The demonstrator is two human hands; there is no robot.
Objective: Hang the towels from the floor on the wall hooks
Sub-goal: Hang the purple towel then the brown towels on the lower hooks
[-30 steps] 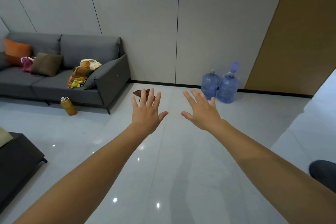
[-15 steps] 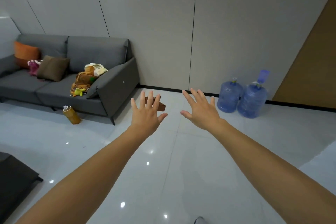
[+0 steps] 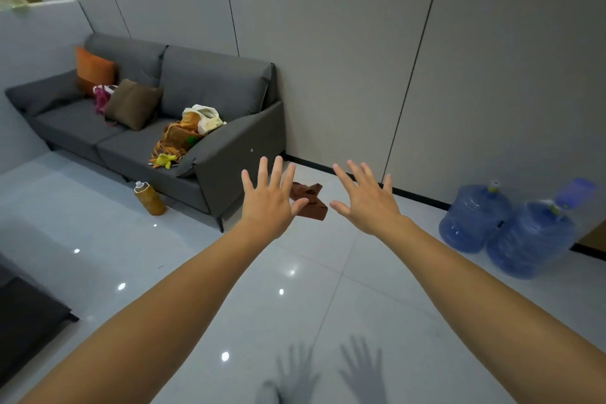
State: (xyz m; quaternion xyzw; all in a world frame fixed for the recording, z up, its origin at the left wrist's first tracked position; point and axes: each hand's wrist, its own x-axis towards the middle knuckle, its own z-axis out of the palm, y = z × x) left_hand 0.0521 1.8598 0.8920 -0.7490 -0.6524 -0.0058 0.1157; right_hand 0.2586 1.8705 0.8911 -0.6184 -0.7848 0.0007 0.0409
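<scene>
— Where's the towel (image 3: 313,207)?
— On the floor (image 3: 295,305) near the wall (image 3: 328,59), just right of the sofa (image 3: 229,154), seen between the left hand (image 3: 267,203) and the right hand (image 3: 367,203).
— And the jugs (image 3: 474,220)?
— Further right, by the same wall. A bottle (image 3: 150,199) stands on the floor before the sofa.

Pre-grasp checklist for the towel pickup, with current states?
1. Sight of crumpled brown cloth towel on the floor: ok.
2. Empty left hand, fingers spread: ok.
3. Empty right hand, fingers spread: ok.
4. Hands at the towel: not ok, it lies farther off by the wall.
5. Path clear: ok, grey fabric sofa and blue plastic water jugs stand aside.
6. Sight of wall hooks: cannot tell, none in view.
</scene>
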